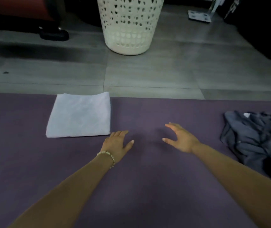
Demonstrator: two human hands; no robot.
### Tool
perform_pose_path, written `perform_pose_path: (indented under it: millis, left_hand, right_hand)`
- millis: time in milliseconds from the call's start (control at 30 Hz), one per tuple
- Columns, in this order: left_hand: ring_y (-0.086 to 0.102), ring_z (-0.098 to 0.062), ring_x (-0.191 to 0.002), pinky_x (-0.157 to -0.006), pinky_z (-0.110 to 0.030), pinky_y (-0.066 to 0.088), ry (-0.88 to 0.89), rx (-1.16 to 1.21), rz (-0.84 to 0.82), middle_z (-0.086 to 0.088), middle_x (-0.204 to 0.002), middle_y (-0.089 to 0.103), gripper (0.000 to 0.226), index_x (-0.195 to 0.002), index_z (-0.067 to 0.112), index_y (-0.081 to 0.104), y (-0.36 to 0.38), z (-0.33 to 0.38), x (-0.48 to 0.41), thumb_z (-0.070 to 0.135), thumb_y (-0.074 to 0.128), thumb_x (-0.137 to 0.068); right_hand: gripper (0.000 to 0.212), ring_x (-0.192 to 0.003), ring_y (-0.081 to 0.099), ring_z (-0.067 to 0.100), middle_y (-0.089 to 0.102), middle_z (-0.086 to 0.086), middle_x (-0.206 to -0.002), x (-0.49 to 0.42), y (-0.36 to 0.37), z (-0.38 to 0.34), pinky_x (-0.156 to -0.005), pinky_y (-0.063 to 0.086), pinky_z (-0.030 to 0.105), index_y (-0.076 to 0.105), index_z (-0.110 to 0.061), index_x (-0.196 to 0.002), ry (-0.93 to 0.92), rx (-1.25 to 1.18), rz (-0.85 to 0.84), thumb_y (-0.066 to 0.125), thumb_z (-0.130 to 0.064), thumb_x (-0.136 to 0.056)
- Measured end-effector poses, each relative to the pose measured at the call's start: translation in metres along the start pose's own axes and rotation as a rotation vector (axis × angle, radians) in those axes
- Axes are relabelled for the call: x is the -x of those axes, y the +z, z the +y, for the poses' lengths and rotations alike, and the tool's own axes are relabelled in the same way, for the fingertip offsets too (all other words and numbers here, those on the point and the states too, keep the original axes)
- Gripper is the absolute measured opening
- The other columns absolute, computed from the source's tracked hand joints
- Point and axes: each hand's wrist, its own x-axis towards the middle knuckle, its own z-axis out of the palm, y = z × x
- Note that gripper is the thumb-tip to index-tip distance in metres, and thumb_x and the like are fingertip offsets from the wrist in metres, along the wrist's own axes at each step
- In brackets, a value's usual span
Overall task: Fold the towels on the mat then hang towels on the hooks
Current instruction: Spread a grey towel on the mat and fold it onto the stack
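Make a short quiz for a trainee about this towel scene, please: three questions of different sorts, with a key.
1. True or false: the white towel lies folded on the purple mat.
2. Choose one. The right hand holds: A) a hook; B) a sock; C) nothing.
3. Fill in the missing word: the crumpled grey towel lies to the ___ of the right hand.

Key: 1 true; 2 C; 3 right.
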Motion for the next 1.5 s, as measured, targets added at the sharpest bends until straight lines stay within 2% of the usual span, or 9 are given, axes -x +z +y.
perform_pose_path:
  millis: [100,667,833,967,1067,1133,1167,1367,1500]
  left_hand:
    - [0.037,-0.020,-0.132,-0.105,-0.030,0.031,0.091,-0.068,-0.058,0.001,-0.143,0.044,0.105,-0.143,0.021,0.035,0.029,0.052,-0.015,0.073,-0.001,-0.059]
    - [0.011,-0.018,-0.145,-0.118,-0.039,0.014,0.216,-0.181,-0.387,0.006,-0.158,0.018,0.066,-0.150,0.028,0.020,0.177,0.233,-0.052,0.062,0.024,-0.094]
    - [0.007,-0.017,-0.145,-0.116,-0.039,0.018,0.195,-0.250,-0.343,0.009,-0.158,0.012,0.066,-0.149,0.031,0.022,0.191,0.236,-0.047,0.064,0.024,-0.093]
    - [0.007,-0.016,-0.145,-0.115,-0.039,0.019,0.190,-0.259,-0.349,0.011,-0.158,0.012,0.065,-0.149,0.034,0.020,0.190,0.236,-0.046,0.065,0.023,-0.092]
    - [0.006,-0.016,-0.146,-0.116,-0.039,0.016,0.174,-0.241,-0.343,0.010,-0.158,0.011,0.065,-0.149,0.034,0.020,0.191,0.237,-0.046,0.064,0.023,-0.093]
    - [0.004,-0.017,-0.146,-0.117,-0.038,0.012,0.169,-0.232,-0.366,0.009,-0.159,0.010,0.064,-0.150,0.033,0.020,0.190,0.239,-0.045,0.063,0.022,-0.093]
    - [0.002,-0.017,-0.146,-0.117,-0.038,0.010,0.153,-0.213,-0.387,0.009,-0.159,0.009,0.064,-0.150,0.033,0.020,0.191,0.239,-0.045,0.063,0.022,-0.093]
    - [0.040,-0.020,-0.134,-0.108,-0.029,0.028,-0.060,0.465,-0.533,-0.003,-0.143,0.046,0.067,-0.139,0.015,0.044,0.177,0.265,-0.048,0.060,0.022,-0.095]
    - [0.067,-0.014,-0.073,-0.064,-0.021,0.052,-0.253,0.895,-0.847,-0.005,-0.089,0.072,0.066,-0.110,0.011,0.065,0.146,0.269,-0.043,0.062,0.027,-0.093]
  right_hand:
    - [0.070,-0.142,0.026,0.013,0.022,-0.004,-0.156,0.037,-0.014,0.069,-0.112,0.022,0.025,0.029,-0.024,-0.148,0.132,-0.026,0.047,0.060,-0.045,-0.089]
    - [0.052,-0.118,0.042,0.038,0.046,0.012,-0.131,0.168,-0.050,0.298,-0.095,0.039,0.048,0.058,-0.012,-0.120,0.495,0.074,0.670,0.076,-0.035,-0.077]
    - [0.063,-0.140,0.015,0.034,0.020,0.007,-0.155,0.174,-0.056,0.320,-0.110,0.016,0.049,0.046,-0.023,-0.133,0.809,-0.049,0.826,0.072,-0.043,-0.079]
    - [0.083,-0.137,0.029,0.037,0.031,0.010,-0.152,0.177,-0.049,0.339,-0.111,0.028,0.050,0.030,-0.023,-0.146,0.980,-0.386,0.724,0.072,-0.047,-0.079]
    - [0.060,-0.114,0.055,0.034,0.059,0.014,-0.123,0.179,-0.040,0.341,-0.099,0.044,0.044,0.050,-0.008,-0.128,0.937,-0.636,0.715,0.073,-0.037,-0.081]
    - [0.025,-0.068,0.054,0.022,0.057,0.008,-0.070,0.179,-0.038,0.336,-0.071,0.045,0.036,0.057,-0.012,-0.072,0.864,-0.646,0.736,0.070,-0.029,-0.085]
    - [0.042,-0.054,0.042,0.016,0.043,0.003,-0.055,0.177,-0.038,0.329,-0.061,0.038,0.033,0.042,-0.015,-0.056,0.814,-0.642,0.748,0.069,-0.027,-0.086]
    - [0.046,-0.053,0.028,0.008,0.030,-0.002,-0.054,0.149,-0.007,0.246,-0.051,0.026,0.029,0.036,-0.019,-0.057,0.264,-0.634,0.547,0.072,-0.030,-0.083]
    - [0.038,-0.052,0.032,0.003,0.038,-0.004,-0.055,0.137,0.034,0.161,-0.052,0.029,0.027,0.046,-0.012,-0.061,-0.035,-0.696,0.338,0.067,-0.034,-0.084]
